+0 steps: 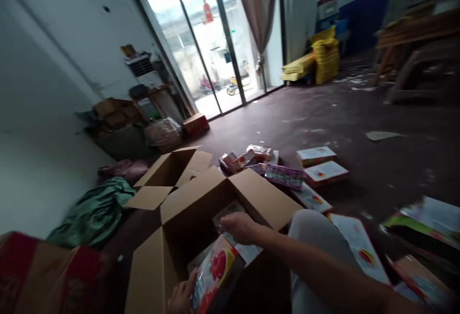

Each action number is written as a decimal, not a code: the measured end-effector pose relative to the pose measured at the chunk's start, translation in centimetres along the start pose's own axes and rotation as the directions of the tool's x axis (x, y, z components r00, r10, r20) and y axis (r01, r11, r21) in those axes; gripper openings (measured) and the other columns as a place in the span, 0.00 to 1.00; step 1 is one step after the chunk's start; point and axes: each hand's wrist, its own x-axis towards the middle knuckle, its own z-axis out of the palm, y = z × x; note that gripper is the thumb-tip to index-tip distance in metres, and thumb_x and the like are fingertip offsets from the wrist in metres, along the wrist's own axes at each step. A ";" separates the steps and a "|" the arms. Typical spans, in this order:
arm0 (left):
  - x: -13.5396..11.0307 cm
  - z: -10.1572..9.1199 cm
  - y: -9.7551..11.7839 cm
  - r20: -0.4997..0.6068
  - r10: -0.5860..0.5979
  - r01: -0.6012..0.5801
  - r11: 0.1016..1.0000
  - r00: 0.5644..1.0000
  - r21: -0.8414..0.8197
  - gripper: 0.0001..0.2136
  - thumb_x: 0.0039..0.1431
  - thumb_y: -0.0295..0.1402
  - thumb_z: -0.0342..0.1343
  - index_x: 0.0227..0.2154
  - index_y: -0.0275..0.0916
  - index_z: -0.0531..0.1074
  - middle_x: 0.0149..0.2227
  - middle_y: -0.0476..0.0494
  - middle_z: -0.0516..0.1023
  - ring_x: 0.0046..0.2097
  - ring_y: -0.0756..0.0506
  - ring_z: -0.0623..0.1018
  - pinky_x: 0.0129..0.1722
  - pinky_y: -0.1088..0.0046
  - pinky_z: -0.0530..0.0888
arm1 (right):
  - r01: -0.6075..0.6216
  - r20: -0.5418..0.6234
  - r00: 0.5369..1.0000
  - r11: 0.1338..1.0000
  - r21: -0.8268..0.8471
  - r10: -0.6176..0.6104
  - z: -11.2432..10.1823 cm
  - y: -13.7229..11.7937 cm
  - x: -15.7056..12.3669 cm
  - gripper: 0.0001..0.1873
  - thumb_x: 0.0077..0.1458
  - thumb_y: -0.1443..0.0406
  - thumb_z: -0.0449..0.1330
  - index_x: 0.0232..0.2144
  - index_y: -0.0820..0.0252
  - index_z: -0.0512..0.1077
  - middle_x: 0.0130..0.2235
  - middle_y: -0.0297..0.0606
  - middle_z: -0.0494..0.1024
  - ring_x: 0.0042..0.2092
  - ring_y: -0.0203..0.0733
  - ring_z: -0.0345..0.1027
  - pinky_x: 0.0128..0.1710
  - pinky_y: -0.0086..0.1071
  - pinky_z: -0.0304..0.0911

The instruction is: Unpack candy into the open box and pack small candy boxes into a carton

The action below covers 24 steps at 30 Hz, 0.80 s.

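Observation:
A fruit-printed carton [217, 266] with red and yellow pictures is tilted over the mouth of an open cardboard box [196, 204]. My left hand [183, 297] grips its near left edge, fingers curled round it; the lower part of that hand is cut off by the frame. At the carton's far end my right hand [239, 227] is closed on it, with the fingertips partly hidden. Deeper in the box, pale shapes show dimly in shadow. My grey-clad knee [312, 232] presses close to the box's right side.
A second open cardboard box [168, 168] stands behind. Several white-topped cartons [325, 170] and purple packs [283, 175] lie on the floor to the right. Green cloth [102, 213] and a red-and-brown box [50, 275] are at left. Yellow sacks [325, 58] stand near the glass door.

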 end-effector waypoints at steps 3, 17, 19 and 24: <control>-0.7 0.4 -0.8 0.084 -0.003 -0.005 0.996 0.996 0.092 0.43 0.34 0.38 0.63 0.60 0.45 0.66 0.51 0.35 0.76 0.52 0.28 0.73 0.51 0.52 0.68 | 0.092 0.103 0.991 0.995 -0.049 -0.087 2.8 -3.1 -0.8 0.08 0.52 0.66 0.58 0.36 0.60 0.73 0.36 0.40 0.79 0.35 0.44 0.73 0.30 0.31 0.56; -6.4 0.8 -0.6 -0.258 -0.203 -0.060 0.667 0.945 -0.743 0.35 0.35 0.25 0.63 0.52 0.37 0.61 0.50 0.38 0.71 0.52 0.39 0.73 0.54 0.65 0.69 | 0.128 0.313 0.949 0.951 -0.280 -0.036 2.1 -11.9 -0.2 0.12 0.61 0.70 0.51 0.40 0.64 0.73 0.40 0.48 0.79 0.42 0.46 0.73 0.38 0.32 0.59; -6.4 0.7 -1.0 -0.255 -0.186 -0.073 0.658 0.949 -0.749 0.35 0.36 0.28 0.66 0.51 0.37 0.61 0.49 0.38 0.72 0.50 0.40 0.74 0.52 0.65 0.70 | 0.226 0.367 0.923 0.934 -0.278 -0.115 2.9 -14.0 0.9 0.11 0.60 0.70 0.52 0.40 0.63 0.73 0.39 0.46 0.80 0.41 0.46 0.74 0.37 0.31 0.59; -6.4 1.1 -1.8 -0.299 -0.171 -0.076 0.743 0.939 -0.665 0.35 0.35 0.33 0.70 0.50 0.40 0.62 0.48 0.41 0.73 0.47 0.40 0.75 0.50 0.61 0.72 | 0.427 0.435 0.856 0.855 -0.294 -0.278 5.4 -18.4 2.8 0.10 0.60 0.68 0.53 0.38 0.63 0.75 0.34 0.45 0.80 0.35 0.48 0.75 0.31 0.33 0.59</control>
